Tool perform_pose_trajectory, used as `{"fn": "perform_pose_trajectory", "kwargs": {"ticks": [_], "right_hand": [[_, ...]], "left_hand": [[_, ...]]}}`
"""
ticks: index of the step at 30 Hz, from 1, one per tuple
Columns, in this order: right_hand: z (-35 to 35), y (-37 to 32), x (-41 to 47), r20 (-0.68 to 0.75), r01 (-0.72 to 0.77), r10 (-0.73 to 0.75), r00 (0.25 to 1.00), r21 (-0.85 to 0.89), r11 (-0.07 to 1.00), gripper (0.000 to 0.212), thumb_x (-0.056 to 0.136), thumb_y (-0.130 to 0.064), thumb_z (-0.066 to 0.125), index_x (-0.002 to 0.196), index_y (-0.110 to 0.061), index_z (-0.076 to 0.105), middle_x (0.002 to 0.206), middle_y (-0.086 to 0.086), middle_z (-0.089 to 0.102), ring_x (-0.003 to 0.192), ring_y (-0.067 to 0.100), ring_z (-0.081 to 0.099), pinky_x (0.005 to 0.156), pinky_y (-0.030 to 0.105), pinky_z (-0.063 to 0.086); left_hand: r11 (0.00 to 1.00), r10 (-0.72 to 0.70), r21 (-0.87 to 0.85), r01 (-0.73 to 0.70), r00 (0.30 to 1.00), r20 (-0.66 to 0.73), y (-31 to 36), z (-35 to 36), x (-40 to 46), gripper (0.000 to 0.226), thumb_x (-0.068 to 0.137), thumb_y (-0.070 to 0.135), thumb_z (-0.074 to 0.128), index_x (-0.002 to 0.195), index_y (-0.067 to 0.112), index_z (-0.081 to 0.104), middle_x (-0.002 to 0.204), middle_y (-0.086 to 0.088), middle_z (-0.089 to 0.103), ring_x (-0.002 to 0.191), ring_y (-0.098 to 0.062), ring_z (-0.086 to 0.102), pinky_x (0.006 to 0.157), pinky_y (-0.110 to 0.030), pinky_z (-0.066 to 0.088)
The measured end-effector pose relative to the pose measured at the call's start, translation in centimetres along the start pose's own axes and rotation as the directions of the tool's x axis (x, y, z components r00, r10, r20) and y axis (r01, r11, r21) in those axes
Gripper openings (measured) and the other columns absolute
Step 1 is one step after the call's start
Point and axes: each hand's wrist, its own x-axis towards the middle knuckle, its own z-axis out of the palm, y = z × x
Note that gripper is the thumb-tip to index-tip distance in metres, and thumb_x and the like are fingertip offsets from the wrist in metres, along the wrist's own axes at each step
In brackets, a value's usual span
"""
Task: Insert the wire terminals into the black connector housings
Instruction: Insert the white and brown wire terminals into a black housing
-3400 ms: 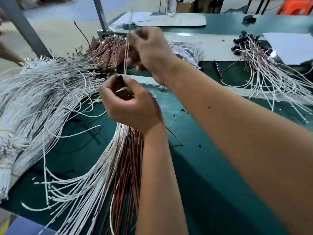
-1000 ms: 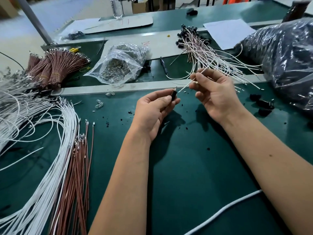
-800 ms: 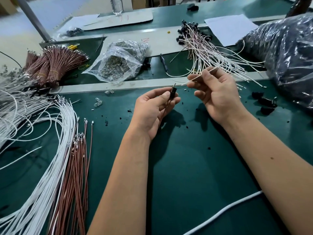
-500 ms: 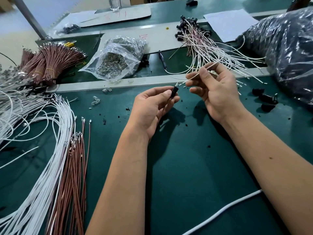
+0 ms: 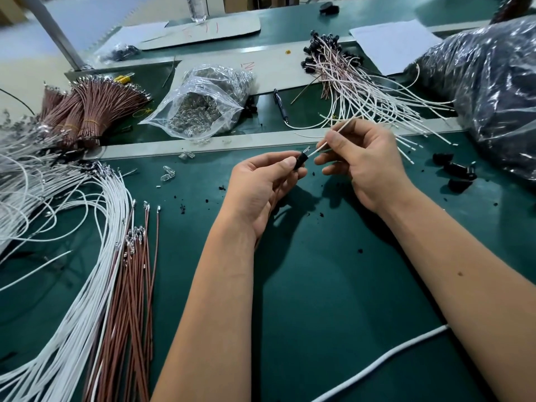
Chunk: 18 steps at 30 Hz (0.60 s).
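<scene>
- A small black connector housing (image 5: 300, 161) sits pinched between the thumb and fingertips of the left hand (image 5: 261, 187), held above the green table (image 5: 333, 285), near its middle.
- A white wire (image 5: 330, 140) runs up and right from the housing's top end; the right hand (image 5: 365, 161) pinches it between thumb and forefinger just beside the housing, the other fingers curled loosely beneath.
- Whether the wire's terminal is fully seated cannot be told.
- The two hands are near each other but not touching.
- Under and in front of the forearms the green surface lies open, with only black specks and a thick white cord (image 5: 385, 361) crossing the near right corner.
- To the left, loose white wires (image 5: 87, 271) and brown wires (image 5: 136, 285) fan toward the near edge.
- Beyond a pale strip (image 5: 174, 146) lie bundled brown wires (image 5: 87, 111), a clear bag of metal terminals (image 5: 203, 105) and a heap of finished wired housings (image 5: 356, 88).
- At right, loose black housings (image 5: 455, 169) lie beside a large dark plastic bag (image 5: 493, 91).
</scene>
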Motion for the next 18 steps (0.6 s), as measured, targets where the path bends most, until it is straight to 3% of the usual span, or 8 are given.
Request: {"fn": "perform_pose_trajectory", "kwargs": {"ticks": [12,18], "right_hand": [[-0.08,0.28,-0.03,-0.004,0.011,-0.011,1.000,-0.074,0.997,0.008,0.095,-0.006,0.071,0.089,-0.008,0.067,0.075,0.006,0.073,0.056,0.018,0.065,0.050,0.024,0.052],[-0.13,0.44,-0.09,-0.036,0.045,-0.049,0.998,-0.109,0.993,0.010,0.095,-0.005,0.072,0.086,-0.009,0.068,0.069,0.001,0.071,0.052,0.016,0.061,0.046,0.024,0.049]], "left_hand": [[0.998,0.021,0.054,-0.021,1.000,-0.006,-0.11,-0.21,0.00,0.016,0.092,-0.005,0.065,0.087,0.004,0.077,0.084,-0.011,0.076,0.077,-0.018,0.074,0.067,-0.017,0.056],[0.990,0.049,0.133,-0.050,0.999,0.008,-0.42,-0.03,-0.01,0.018,0.091,-0.006,0.065,0.086,0.006,0.078,0.085,-0.012,0.076,0.081,-0.021,0.074,0.079,-0.022,0.059]]}}
